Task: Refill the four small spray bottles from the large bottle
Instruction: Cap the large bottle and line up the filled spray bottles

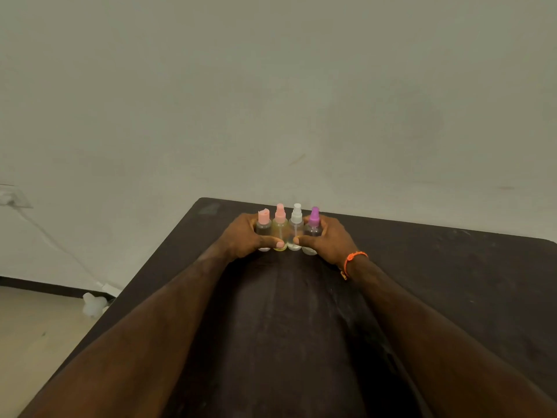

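I see four small bottles standing upright in one tight row, side by side, at about 12 o'clock on the dark table (pixel 422 282), close to its far edge and the pale wall (pixel 271 86). From left to right they are the flip-cap bottle (pixel 264 227) with a pink cap, the yellow bottle (pixel 280 229) with a pink sprayer and yellowish liquid inside, the white-top bottle (pixel 296 227) which looks clear, and the purple-top bottle (pixel 314 226). My left hand (pixel 241 238) is wrapped around the left end of the row, its thumb lying across the front of the flip-cap bottle and the yellow bottle. My right hand (pixel 330 241) is wrapped around the right end, its thumb across the front of the white-top bottle, the fingers behind the purple-top bottle. So both hands are closed on the row and press the four bottles together between them; the two thumb tips almost meet in the middle. The bottoms of the bottles seem to rest on the table, but I cannot tell for sure. An orange bracelet (pixel 351 260) sits on the right wrist. At about 9 o'clock, on the floor (pixel 36 342) beside the table's left edge, lies a whitish object (pixel 93 304); I cannot tell what it is.
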`<state>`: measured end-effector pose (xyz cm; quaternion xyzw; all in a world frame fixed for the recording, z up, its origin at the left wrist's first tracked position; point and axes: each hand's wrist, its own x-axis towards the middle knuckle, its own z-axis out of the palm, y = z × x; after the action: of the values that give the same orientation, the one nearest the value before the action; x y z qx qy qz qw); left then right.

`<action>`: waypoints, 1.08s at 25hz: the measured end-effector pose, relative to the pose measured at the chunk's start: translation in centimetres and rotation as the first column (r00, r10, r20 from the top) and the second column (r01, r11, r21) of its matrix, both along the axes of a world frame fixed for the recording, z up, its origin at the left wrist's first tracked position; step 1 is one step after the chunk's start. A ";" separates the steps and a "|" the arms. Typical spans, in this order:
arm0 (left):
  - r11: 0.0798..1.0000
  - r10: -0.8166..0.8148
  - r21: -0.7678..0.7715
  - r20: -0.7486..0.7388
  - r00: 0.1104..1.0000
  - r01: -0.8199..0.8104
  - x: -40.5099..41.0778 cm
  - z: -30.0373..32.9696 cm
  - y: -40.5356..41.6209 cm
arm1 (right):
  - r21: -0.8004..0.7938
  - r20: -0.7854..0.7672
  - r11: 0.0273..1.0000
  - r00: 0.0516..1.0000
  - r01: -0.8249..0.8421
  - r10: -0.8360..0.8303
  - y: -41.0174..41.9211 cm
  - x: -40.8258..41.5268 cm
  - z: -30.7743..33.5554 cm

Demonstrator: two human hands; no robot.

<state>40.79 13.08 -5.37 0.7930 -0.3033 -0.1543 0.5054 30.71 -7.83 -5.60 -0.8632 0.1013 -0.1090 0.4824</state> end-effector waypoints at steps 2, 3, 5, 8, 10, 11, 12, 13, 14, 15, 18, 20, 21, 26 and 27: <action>1.000 -0.021 -0.022 0.003 1.000 0.021 1.7 0.1 -0.7 | 0.017 0.020 1.000 1.000 -0.003 0.003 -0.7 2.0 -0.2; 0.999 -0.035 -0.026 0.009 0.999 0.035 2.4 0.1 -1.0 | 0.022 0.027 1.000 1.000 -0.009 0.008 -1.0 2.7 -0.3; 0.998 -0.050 -0.031 0.019 0.999 0.050 3.4 0.0 -1.4 | 0.034 0.045 0.999 0.999 -0.020 0.019 -1.6 3.8 -0.7; 0.998 -0.064 -0.026 0.028 0.998 0.065 3.9 -0.1 -1.6 | 0.050 0.056 0.998 0.998 -0.028 0.026 -1.9 4.1 -0.9; 0.997 -0.072 0.026 0.037 0.997 0.071 3.8 -0.2 -1.4 | 0.038 0.050 0.998 0.998 -0.041 0.039 -1.8 3.9 -0.7; 0.996 -0.055 0.066 0.047 0.997 0.052 3.7 -0.4 -1.2 | 0.024 0.033 0.999 0.998 -0.048 0.047 -1.8 3.6 -0.4; 0.996 -0.033 0.090 0.056 0.998 0.028 3.3 -0.5 -0.8 | 0.022 0.012 0.998 0.999 -0.052 0.051 -1.8 3.1 -0.2; 0.995 0.000 0.097 0.061 0.998 -0.006 2.9 -0.7 -0.4 | 0.048 -0.002 0.998 0.999 -0.051 0.051 -1.9 2.6 -0.1; 0.993 0.037 0.106 0.061 0.997 -0.044 2.4 -0.9 0.0 | 0.093 -0.013 0.995 0.999 -0.036 0.037 -1.9 1.8 0.1; 0.987 0.078 0.133 0.064 0.995 -0.086 1.6 -0.9 0.6 | 0.130 -0.018 0.991 1.000 -0.016 0.018 -2.0 0.8 0.5; 0.915 0.159 0.343 0.180 0.971 -0.213 -2.3 0.2 2.7 | 0.107 -0.041 0.993 0.998 0.053 -0.049 -1.3 -3.1 2.0; 0.855 0.134 0.441 0.322 0.937 -0.273 -5.9 1.1 3.7 | 0.041 -0.020 0.993 0.993 0.114 -0.113 -0.2 -5.9 3.0; 0.817 0.102 0.486 0.405 0.909 -0.309 -7.6 1.6 4.0 | 0.000 -0.007 0.988 0.988 0.151 -0.151 0.4 -7.3 3.5; 0.727 -0.117 0.596 0.597 0.794 -0.341 -17.7 3.5 5.4 | -0.373 -0.034 0.902 0.968 0.217 -0.247 4.2 -15.8 4.4; 0.721 -0.143 0.615 0.583 0.800 -0.319 -19.7 3.7 5.7 | -0.476 -0.042 0.855 0.966 0.206 -0.257 5.1 -18.0 4.5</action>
<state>21.05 18.74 -1.69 0.9431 -0.3259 0.0263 0.0611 12.70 -2.75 -1.07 -0.9399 0.2001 -0.1423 0.2374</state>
